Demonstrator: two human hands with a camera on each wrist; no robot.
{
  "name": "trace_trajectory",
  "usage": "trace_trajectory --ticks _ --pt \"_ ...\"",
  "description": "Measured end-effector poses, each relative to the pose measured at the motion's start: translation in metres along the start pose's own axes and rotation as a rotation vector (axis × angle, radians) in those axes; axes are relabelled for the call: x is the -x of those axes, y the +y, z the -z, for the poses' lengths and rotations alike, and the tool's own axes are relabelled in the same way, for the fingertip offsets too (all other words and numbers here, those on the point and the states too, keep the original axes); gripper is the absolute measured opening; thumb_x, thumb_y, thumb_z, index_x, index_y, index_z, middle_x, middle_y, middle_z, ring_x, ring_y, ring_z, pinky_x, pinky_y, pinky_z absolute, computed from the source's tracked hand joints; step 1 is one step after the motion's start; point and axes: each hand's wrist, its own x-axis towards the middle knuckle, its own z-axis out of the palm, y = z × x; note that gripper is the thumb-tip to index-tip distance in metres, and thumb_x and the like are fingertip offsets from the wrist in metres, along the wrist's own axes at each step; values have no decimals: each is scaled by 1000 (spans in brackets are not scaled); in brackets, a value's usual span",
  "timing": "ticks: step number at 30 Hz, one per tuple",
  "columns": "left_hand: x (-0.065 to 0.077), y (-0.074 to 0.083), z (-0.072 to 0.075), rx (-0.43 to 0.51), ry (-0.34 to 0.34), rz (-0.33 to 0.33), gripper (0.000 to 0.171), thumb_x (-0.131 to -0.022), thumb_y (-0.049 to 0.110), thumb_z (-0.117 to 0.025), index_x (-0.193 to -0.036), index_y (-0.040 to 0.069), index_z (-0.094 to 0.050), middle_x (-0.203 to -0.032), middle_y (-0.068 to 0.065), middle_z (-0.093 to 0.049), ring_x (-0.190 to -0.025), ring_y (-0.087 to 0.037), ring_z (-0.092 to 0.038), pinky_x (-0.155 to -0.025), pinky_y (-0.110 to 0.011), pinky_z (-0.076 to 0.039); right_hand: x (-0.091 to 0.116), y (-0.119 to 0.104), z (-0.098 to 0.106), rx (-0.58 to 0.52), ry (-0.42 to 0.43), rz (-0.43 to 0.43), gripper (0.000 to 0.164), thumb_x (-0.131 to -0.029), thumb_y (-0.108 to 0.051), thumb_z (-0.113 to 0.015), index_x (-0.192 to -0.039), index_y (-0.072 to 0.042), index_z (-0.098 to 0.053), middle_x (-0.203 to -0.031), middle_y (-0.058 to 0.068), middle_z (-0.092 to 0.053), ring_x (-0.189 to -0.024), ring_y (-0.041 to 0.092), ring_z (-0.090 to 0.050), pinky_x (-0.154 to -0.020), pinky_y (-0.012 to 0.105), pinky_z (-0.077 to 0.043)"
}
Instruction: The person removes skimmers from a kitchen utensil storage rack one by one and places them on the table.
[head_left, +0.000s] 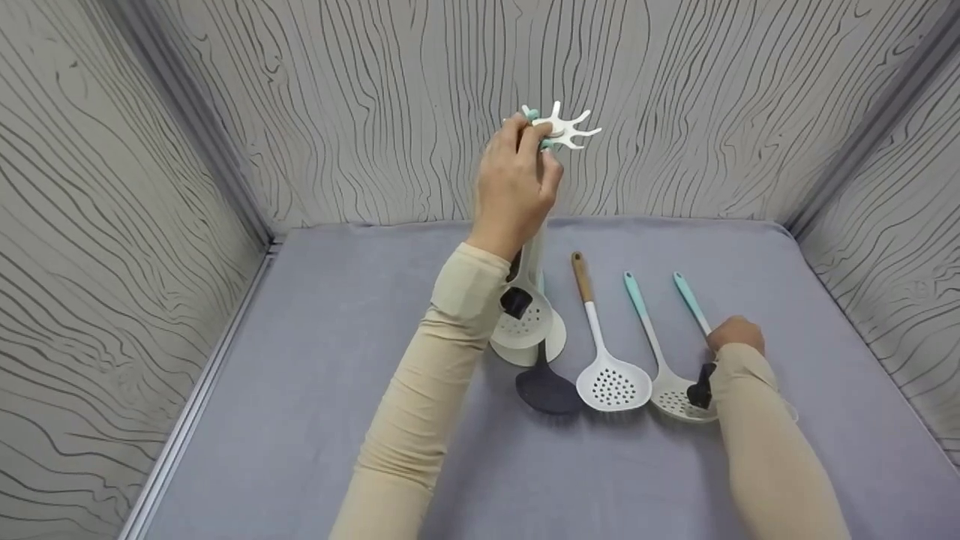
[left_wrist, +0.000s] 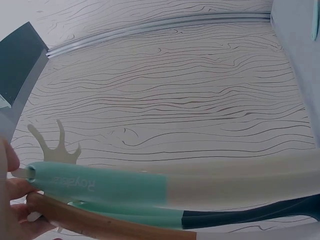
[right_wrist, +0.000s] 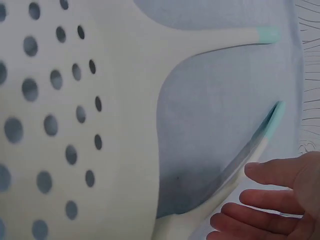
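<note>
In the head view my left hand [head_left: 517,176] grips the top of a white utensil rack [head_left: 574,129] with branching hooks. A white-and-teal utensil [left_wrist: 102,185] hangs there, beside a wooden handle [left_wrist: 100,220] and a teal handle with a dark neck [left_wrist: 220,218]. A pale perforated head [head_left: 521,326] hangs low, partly behind my sleeve. My right hand [right_wrist: 275,200] is at the rightmost teal-handled utensil [head_left: 691,304], fingers fairly straight, thumb beside its handle. My forearm hides most of that utensil's head. Left of it lies a teal-handled skimmer [head_left: 671,397].
A white skimmer with a wooden handle [head_left: 613,386] and a dark utensil head [head_left: 547,390] are further left. The rack's round white base [head_left: 556,341] stands on the grey cloth [head_left: 337,337]. Wood-patterned panels [head_left: 375,112] enclose the back and sides.
</note>
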Motion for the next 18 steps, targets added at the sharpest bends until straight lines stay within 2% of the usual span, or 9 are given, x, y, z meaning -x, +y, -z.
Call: trace_trajectory --ticks 5,8,14,18 --pt "-2 0 2 -25 11 -20 35 -94 21 -43 -122 9 -60 -123 -7 -57 -118 -21 -55 -111 -32 -41 0 -2 2 -7 56 34 29 -81 -4 -49 -91 20 -62 -88 37 -65 -68 33 -55 -59 41 -50" --pt "-3 0 4 -48 4 -18 33 -93 20 -45 -119 10 -61 -123 -6 -59 -121 -21 -55 -113 -34 -39 0 -8 5 -19 88 55 29 -81 -4 -49 -90 20 -62 -90 38 -64 -68 32 -54 -58 40 -49" --pt "-7 3 6 -82 -38 -6 33 -92 20 -44 -119 10 -61 -124 -4 -59 -125 -21 -52 -117 -35 -35 4 -32 13 -40 130 81 30 -85 -8 -53 -91 19 -62 -92 37 -64 -68 30 -54 -57 38 -48" --pt "-8 4 6 -84 -47 -5 33 -93 19 -42 -119 10 -60 -124 -4 -59 -126 -21 -51 -118 -35 -34 8 -50 20 -49 187 154 27 -87 -9 -56 -83 16 -64 -83 34 -66 -63 28 -53 -55 38 -47"
